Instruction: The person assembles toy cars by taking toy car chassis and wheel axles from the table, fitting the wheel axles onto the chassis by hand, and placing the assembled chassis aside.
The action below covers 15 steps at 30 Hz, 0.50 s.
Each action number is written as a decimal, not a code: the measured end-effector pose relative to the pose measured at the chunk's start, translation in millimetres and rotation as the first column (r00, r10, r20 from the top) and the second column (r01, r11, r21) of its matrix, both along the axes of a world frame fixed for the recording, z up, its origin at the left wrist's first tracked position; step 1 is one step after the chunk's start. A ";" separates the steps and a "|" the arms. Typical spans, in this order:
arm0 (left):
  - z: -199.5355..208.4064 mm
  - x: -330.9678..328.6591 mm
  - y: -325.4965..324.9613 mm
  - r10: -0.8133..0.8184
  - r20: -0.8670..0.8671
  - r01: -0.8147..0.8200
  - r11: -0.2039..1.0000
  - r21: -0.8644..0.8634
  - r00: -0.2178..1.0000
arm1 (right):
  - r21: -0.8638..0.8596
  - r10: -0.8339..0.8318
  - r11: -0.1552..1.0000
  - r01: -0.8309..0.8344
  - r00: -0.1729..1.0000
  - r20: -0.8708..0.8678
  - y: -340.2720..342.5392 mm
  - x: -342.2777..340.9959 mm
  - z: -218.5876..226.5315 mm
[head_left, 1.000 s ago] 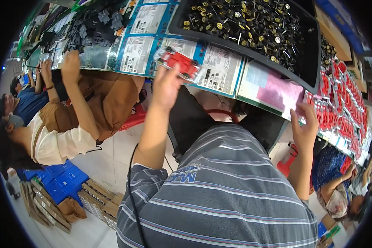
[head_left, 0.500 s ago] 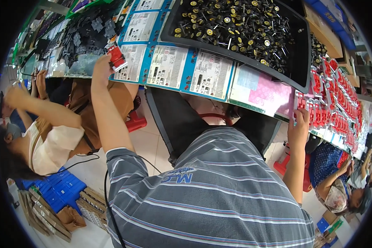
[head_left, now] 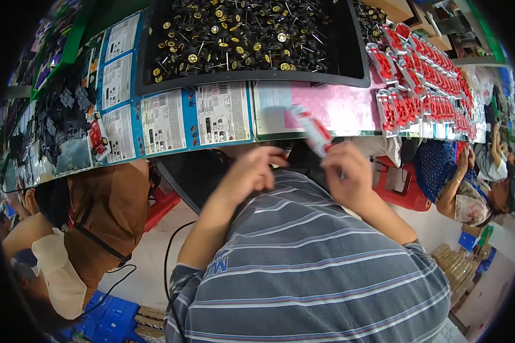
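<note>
My right hand [head_left: 349,176] is closed on one end of a long red-and-white toy vehicle part [head_left: 316,135], held tilted just over the table's front edge. Motion blurs the part, so its details are lost. To its left, my left hand [head_left: 253,176] hovers in front of my belly with loosely bent fingers apart, and I see nothing in it. A red toy car piece [head_left: 98,137] rests on the printed card sheets [head_left: 161,123] at the left. Rows of similar red-and-white parts [head_left: 409,108] lie on the right of the table.
A black bin [head_left: 252,76] full of small black wheels with yellow hubs stands in front of me. Dark plastic pieces [head_left: 63,114] are heaped at the left. People sit on both sides; a red stool [head_left: 403,188] is at the right.
My left hand has left the red car piece on the card sheets and come back toward my belly. My right hand has brought a red-and-white part inward from the rows. The view has shifted.
</note>
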<state>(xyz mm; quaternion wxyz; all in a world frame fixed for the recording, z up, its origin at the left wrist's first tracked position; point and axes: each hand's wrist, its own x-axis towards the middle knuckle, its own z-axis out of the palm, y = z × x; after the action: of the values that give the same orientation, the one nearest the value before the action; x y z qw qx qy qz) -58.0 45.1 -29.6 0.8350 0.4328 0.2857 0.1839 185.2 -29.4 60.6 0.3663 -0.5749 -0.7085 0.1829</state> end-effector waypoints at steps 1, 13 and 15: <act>-3.5 17.9 -13.9 0.064 0.177 -0.027 0.978 -0.206 0.982 | 0.041 0.164 0.986 -0.164 0.986 -0.020 3.3 -7.0 -3.1; 24.5 23.6 14.8 0.468 0.278 -0.459 0.883 -0.102 0.839 | -0.123 -0.202 0.950 0.285 0.869 0.452 206.5 83.5 -18.5; 19.9 23.7 8.9 0.471 0.251 -0.472 0.879 -0.060 0.846 | -0.177 -0.187 0.927 0.331 0.816 0.547 233.9 85.1 -32.2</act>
<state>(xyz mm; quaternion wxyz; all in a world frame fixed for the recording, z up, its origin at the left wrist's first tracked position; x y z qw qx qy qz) -34.3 54.0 -9.7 0.7932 0.3234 0.2717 0.4386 270.3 204.5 28.4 0.1027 -0.7377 -0.6645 0.0610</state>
